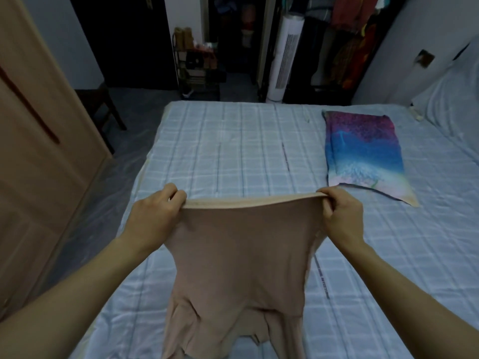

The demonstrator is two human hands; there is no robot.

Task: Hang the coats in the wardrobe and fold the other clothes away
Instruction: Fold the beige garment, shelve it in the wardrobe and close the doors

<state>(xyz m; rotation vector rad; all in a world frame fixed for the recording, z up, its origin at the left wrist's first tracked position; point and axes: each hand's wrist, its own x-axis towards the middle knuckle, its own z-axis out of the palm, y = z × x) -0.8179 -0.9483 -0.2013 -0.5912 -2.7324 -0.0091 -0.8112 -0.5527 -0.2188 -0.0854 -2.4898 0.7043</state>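
Folding seems only partly done. One colourful garment (363, 156) already lies folded flat on the bed (233, 141), to the right. Both hands, left hand (158, 216) and right hand (342, 216), pinch the top edge of a beige garment (241, 255), stretched between them above the bed and not yet folded. Clothes (347, 35) hang in the open wardrobe behind.

The bed (233, 141) is covered by a pale blue checked sheet. A folded purple, blue and white cloth (363, 154) lies flat on its right side. Rumpled pale bedding (451, 107) lies near it.
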